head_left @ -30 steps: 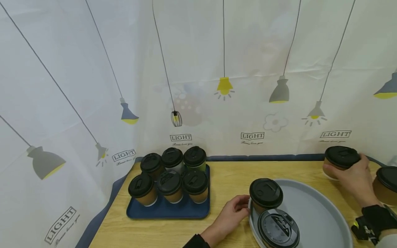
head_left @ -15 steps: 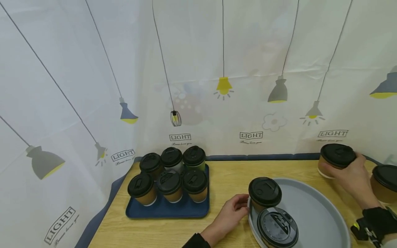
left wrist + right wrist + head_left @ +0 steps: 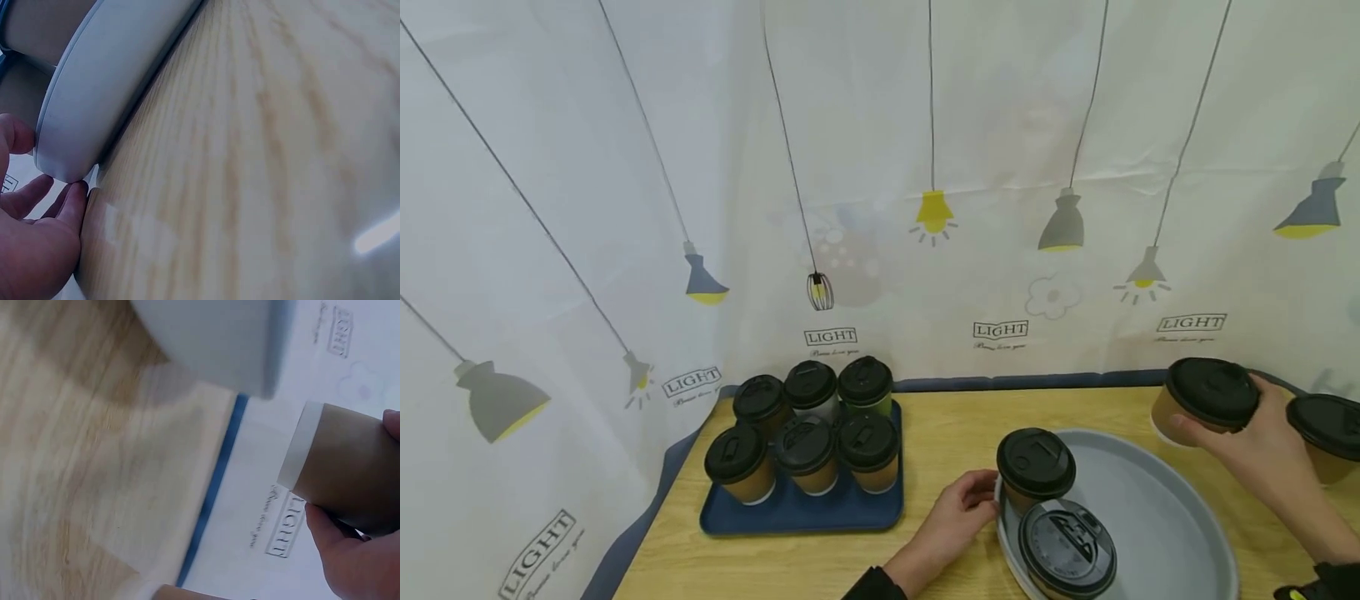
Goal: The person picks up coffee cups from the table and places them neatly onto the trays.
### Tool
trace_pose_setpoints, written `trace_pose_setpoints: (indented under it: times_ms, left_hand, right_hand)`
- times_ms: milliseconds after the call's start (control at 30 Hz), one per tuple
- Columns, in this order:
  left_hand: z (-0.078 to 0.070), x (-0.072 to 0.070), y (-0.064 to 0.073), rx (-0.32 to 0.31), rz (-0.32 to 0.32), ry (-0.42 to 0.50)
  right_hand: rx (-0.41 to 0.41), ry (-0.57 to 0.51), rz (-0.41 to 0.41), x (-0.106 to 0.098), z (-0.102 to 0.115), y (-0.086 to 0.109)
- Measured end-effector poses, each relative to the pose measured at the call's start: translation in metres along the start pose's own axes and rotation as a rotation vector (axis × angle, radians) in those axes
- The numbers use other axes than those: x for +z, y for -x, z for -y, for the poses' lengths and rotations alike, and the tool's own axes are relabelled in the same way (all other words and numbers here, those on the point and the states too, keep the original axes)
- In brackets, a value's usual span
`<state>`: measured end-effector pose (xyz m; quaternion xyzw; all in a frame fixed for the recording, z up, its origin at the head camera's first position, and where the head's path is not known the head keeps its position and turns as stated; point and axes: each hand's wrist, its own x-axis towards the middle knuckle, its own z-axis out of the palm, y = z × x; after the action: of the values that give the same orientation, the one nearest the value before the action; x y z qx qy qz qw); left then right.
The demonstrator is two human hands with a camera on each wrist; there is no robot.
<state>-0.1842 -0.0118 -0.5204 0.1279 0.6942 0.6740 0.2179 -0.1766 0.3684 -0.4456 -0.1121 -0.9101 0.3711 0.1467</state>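
Observation:
My right hand (image 3: 1262, 442) grips a brown paper coffee cup with a black lid (image 3: 1213, 392) at the back right. In the right wrist view this cup (image 3: 350, 465) shows its white base band against the printed curtain, held up off the tabletop. My left hand (image 3: 951, 517) holds the left edge of a round grey tray (image 3: 1165, 500); in the left wrist view its fingertips (image 3: 75, 197) meet the tray wall (image 3: 106, 94). Two lidded cups stand on the tray's left side, one with a plain black lid (image 3: 1036, 462), one with a shiny patterned lid (image 3: 1067, 546).
A blue rectangular tray (image 3: 805, 523) at left bears several lidded cups in two rows. Another lidded cup (image 3: 1330, 433) stands at the far right, beside my right forearm. A curtain printed with lamps (image 3: 880, 167) hangs behind the wooden table (image 3: 955, 425).
My right hand has carried its cup a little to the left and toward the grey tray. The left hand stays at the tray's edge. The head view has shifted slightly.

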Motion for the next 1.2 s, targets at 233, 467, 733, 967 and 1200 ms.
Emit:
trace_pose_setpoints:
  times_ms: [233,467,733,967,1200]
  left_hand:
    - [0.0,0.0,0.0,-0.009,-0.001,-0.01]
    - [-0.001,-0.001,0.0,-0.008,-0.003,-0.02]
    - [0.0,0.001,0.0,-0.016,-0.023,-0.033]
    - [0.001,0.0,0.0,-0.012,-0.02,-0.034]
    - [-0.001,0.0,-0.001,-0.018,-0.022,-0.037]
  right_hand:
    - [-0.024,0.019,0.057,-0.008,0.008,0.021]
    - [0.021,0.062,0.157,-0.014,0.016,0.036]
    - [-0.008,0.107,0.219,-0.012,0.027,0.044]
    - [-0.107,0.044,0.242,-0.009,0.026,0.052]
    - [-0.202,0.02,0.285,-0.007,0.016,0.068]
